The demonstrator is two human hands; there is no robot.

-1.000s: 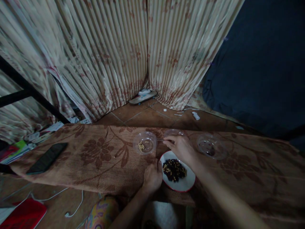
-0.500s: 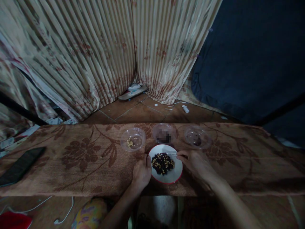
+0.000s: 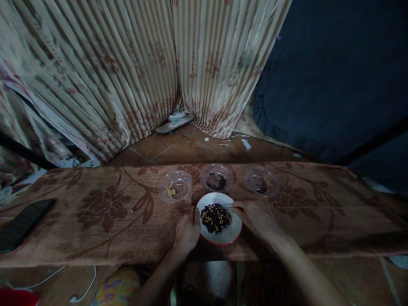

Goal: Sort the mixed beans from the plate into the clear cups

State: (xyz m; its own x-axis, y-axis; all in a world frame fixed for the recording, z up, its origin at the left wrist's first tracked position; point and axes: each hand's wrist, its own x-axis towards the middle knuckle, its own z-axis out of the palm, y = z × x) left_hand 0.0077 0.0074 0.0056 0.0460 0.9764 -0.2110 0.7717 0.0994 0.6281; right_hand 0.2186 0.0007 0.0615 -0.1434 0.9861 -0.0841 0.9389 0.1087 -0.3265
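A white plate (image 3: 233, 229) with a red rim stands near the table's front edge. On it lies a pile of dark beans (image 3: 214, 221) mixed with pale yellowish ones. My left hand (image 3: 187, 229) is closed on the plate's left rim, thumb on top. Pinched in my right hand (image 3: 256, 216) are thin metal tweezers (image 3: 227, 206), reaching over the plate to the pile's upper right; their tips are hard to make out. Behind the plate are three clear plastic bowls: the left bowl (image 3: 162, 191) has yellowish beans, while the middle bowl (image 3: 204, 175) and right bowl (image 3: 276, 187) hold dark bits.
A patterned brown cloth (image 3: 134, 238) covers the long table. A dark phone (image 3: 27, 223) rests at its left end. Beyond stand striped curtains (image 3: 143, 63) and a dark blue cloth (image 3: 331, 76). A skateboard (image 3: 175, 124) and small white scraps (image 3: 246, 144) lie on the tiled floor.
The view has shifted slightly, so everything sits a little further left. Both hands keep their grips, and the tweezers stay over the pile.
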